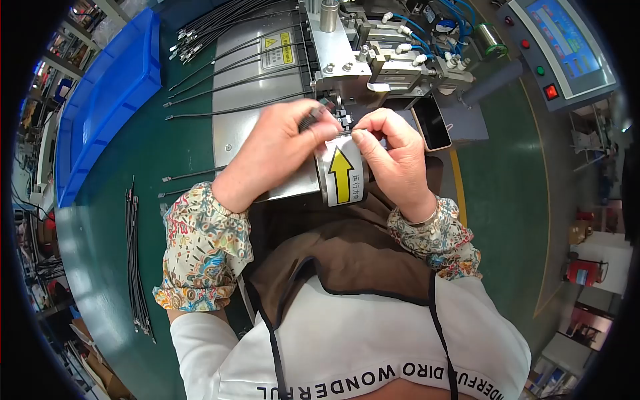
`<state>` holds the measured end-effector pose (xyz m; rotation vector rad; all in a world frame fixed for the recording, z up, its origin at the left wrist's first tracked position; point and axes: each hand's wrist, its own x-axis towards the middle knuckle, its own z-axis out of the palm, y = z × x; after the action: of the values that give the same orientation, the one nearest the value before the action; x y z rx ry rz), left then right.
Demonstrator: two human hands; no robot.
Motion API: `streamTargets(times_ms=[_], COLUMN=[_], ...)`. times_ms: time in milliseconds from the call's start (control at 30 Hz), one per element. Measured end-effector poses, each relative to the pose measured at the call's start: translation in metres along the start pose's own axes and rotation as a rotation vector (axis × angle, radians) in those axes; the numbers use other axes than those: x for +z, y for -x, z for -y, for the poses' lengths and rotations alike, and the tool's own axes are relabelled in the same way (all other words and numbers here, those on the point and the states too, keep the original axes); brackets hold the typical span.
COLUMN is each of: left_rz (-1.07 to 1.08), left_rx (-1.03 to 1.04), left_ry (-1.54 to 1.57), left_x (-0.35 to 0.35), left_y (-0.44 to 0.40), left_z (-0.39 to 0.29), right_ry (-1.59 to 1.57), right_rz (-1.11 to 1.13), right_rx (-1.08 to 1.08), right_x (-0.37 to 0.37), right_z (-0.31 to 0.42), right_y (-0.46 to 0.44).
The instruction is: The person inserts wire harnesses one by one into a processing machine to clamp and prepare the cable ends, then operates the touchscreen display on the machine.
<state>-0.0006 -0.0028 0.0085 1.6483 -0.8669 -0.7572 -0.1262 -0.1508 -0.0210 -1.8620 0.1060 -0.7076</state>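
My left hand (283, 137) is closed around a dark cable bundle (311, 120) at the front of the machine (340, 83); motion blurs its fingers. Close to its right, my right hand (393, 150) pinches something small and thin between thumb and forefinger, too small to name. Both hands meet just above a label with a yellow arrow (341, 175). Black cables (247, 83) lie side by side across the metal plate (230, 130) on the left, their metal ends pointing left.
A blue tray (110, 100) stands at the upper left. More black cables (137, 267) lie on the green table (100, 233). A phone (432, 123) rests right of the machine, and a control screen (563, 40) stands at the upper right.
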Motion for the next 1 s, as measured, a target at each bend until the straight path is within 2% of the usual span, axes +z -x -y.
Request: streamTargets(times_ms=[67,100,200,333,567,767,867,933,967,1000], left_rz=[-0.335,-0.408,-0.189,-0.11,-0.089,0.01,0.022,-0.079,-0.129,-0.165], left_rx=[0.331,0.437,0.528,0.355,0.202,0.037,0.104,0.347,0.469,0.502], left_ry=[-0.464,-0.628,-0.457,-0.352,-0.267,-0.035,-0.181,-0.414,-0.529,-0.603], left_x=[-0.001,-0.001,0.011,0.008,0.011,0.008,0.006,0.009,0.012,0.015], left_y=[-0.002,-0.003,-0.002,-0.001,0.001,0.001,0.003,0.004,0.004,0.005], left_z=[0.0,-0.001,0.004,0.005,0.004,0.004,-0.001,-0.001,-0.001,-0.002], right_ry=[0.046,0.053,0.035,-0.015,0.001,0.022,0.075,0.122,-0.049,-0.221], right_rz=[-0.026,-0.034,-0.028,0.02,0.076,0.197,0.266,0.345,0.366,0.384], right_rx=[-0.03,-0.047,0.029,-0.031,-0.052,-0.1,-0.119,-0.094,0.076,0.246], right_x=[-0.003,-0.004,-0.002,0.0,-0.005,-0.014,-0.017,-0.02,-0.02,-0.019], right_z=[-0.004,-0.006,-0.003,-0.001,-0.001,0.008,0.009,0.01,0.008,0.004], right_y=[0.0,-0.001,-0.002,-0.003,-0.01,-0.021,-0.026,-0.03,-0.03,-0.029])
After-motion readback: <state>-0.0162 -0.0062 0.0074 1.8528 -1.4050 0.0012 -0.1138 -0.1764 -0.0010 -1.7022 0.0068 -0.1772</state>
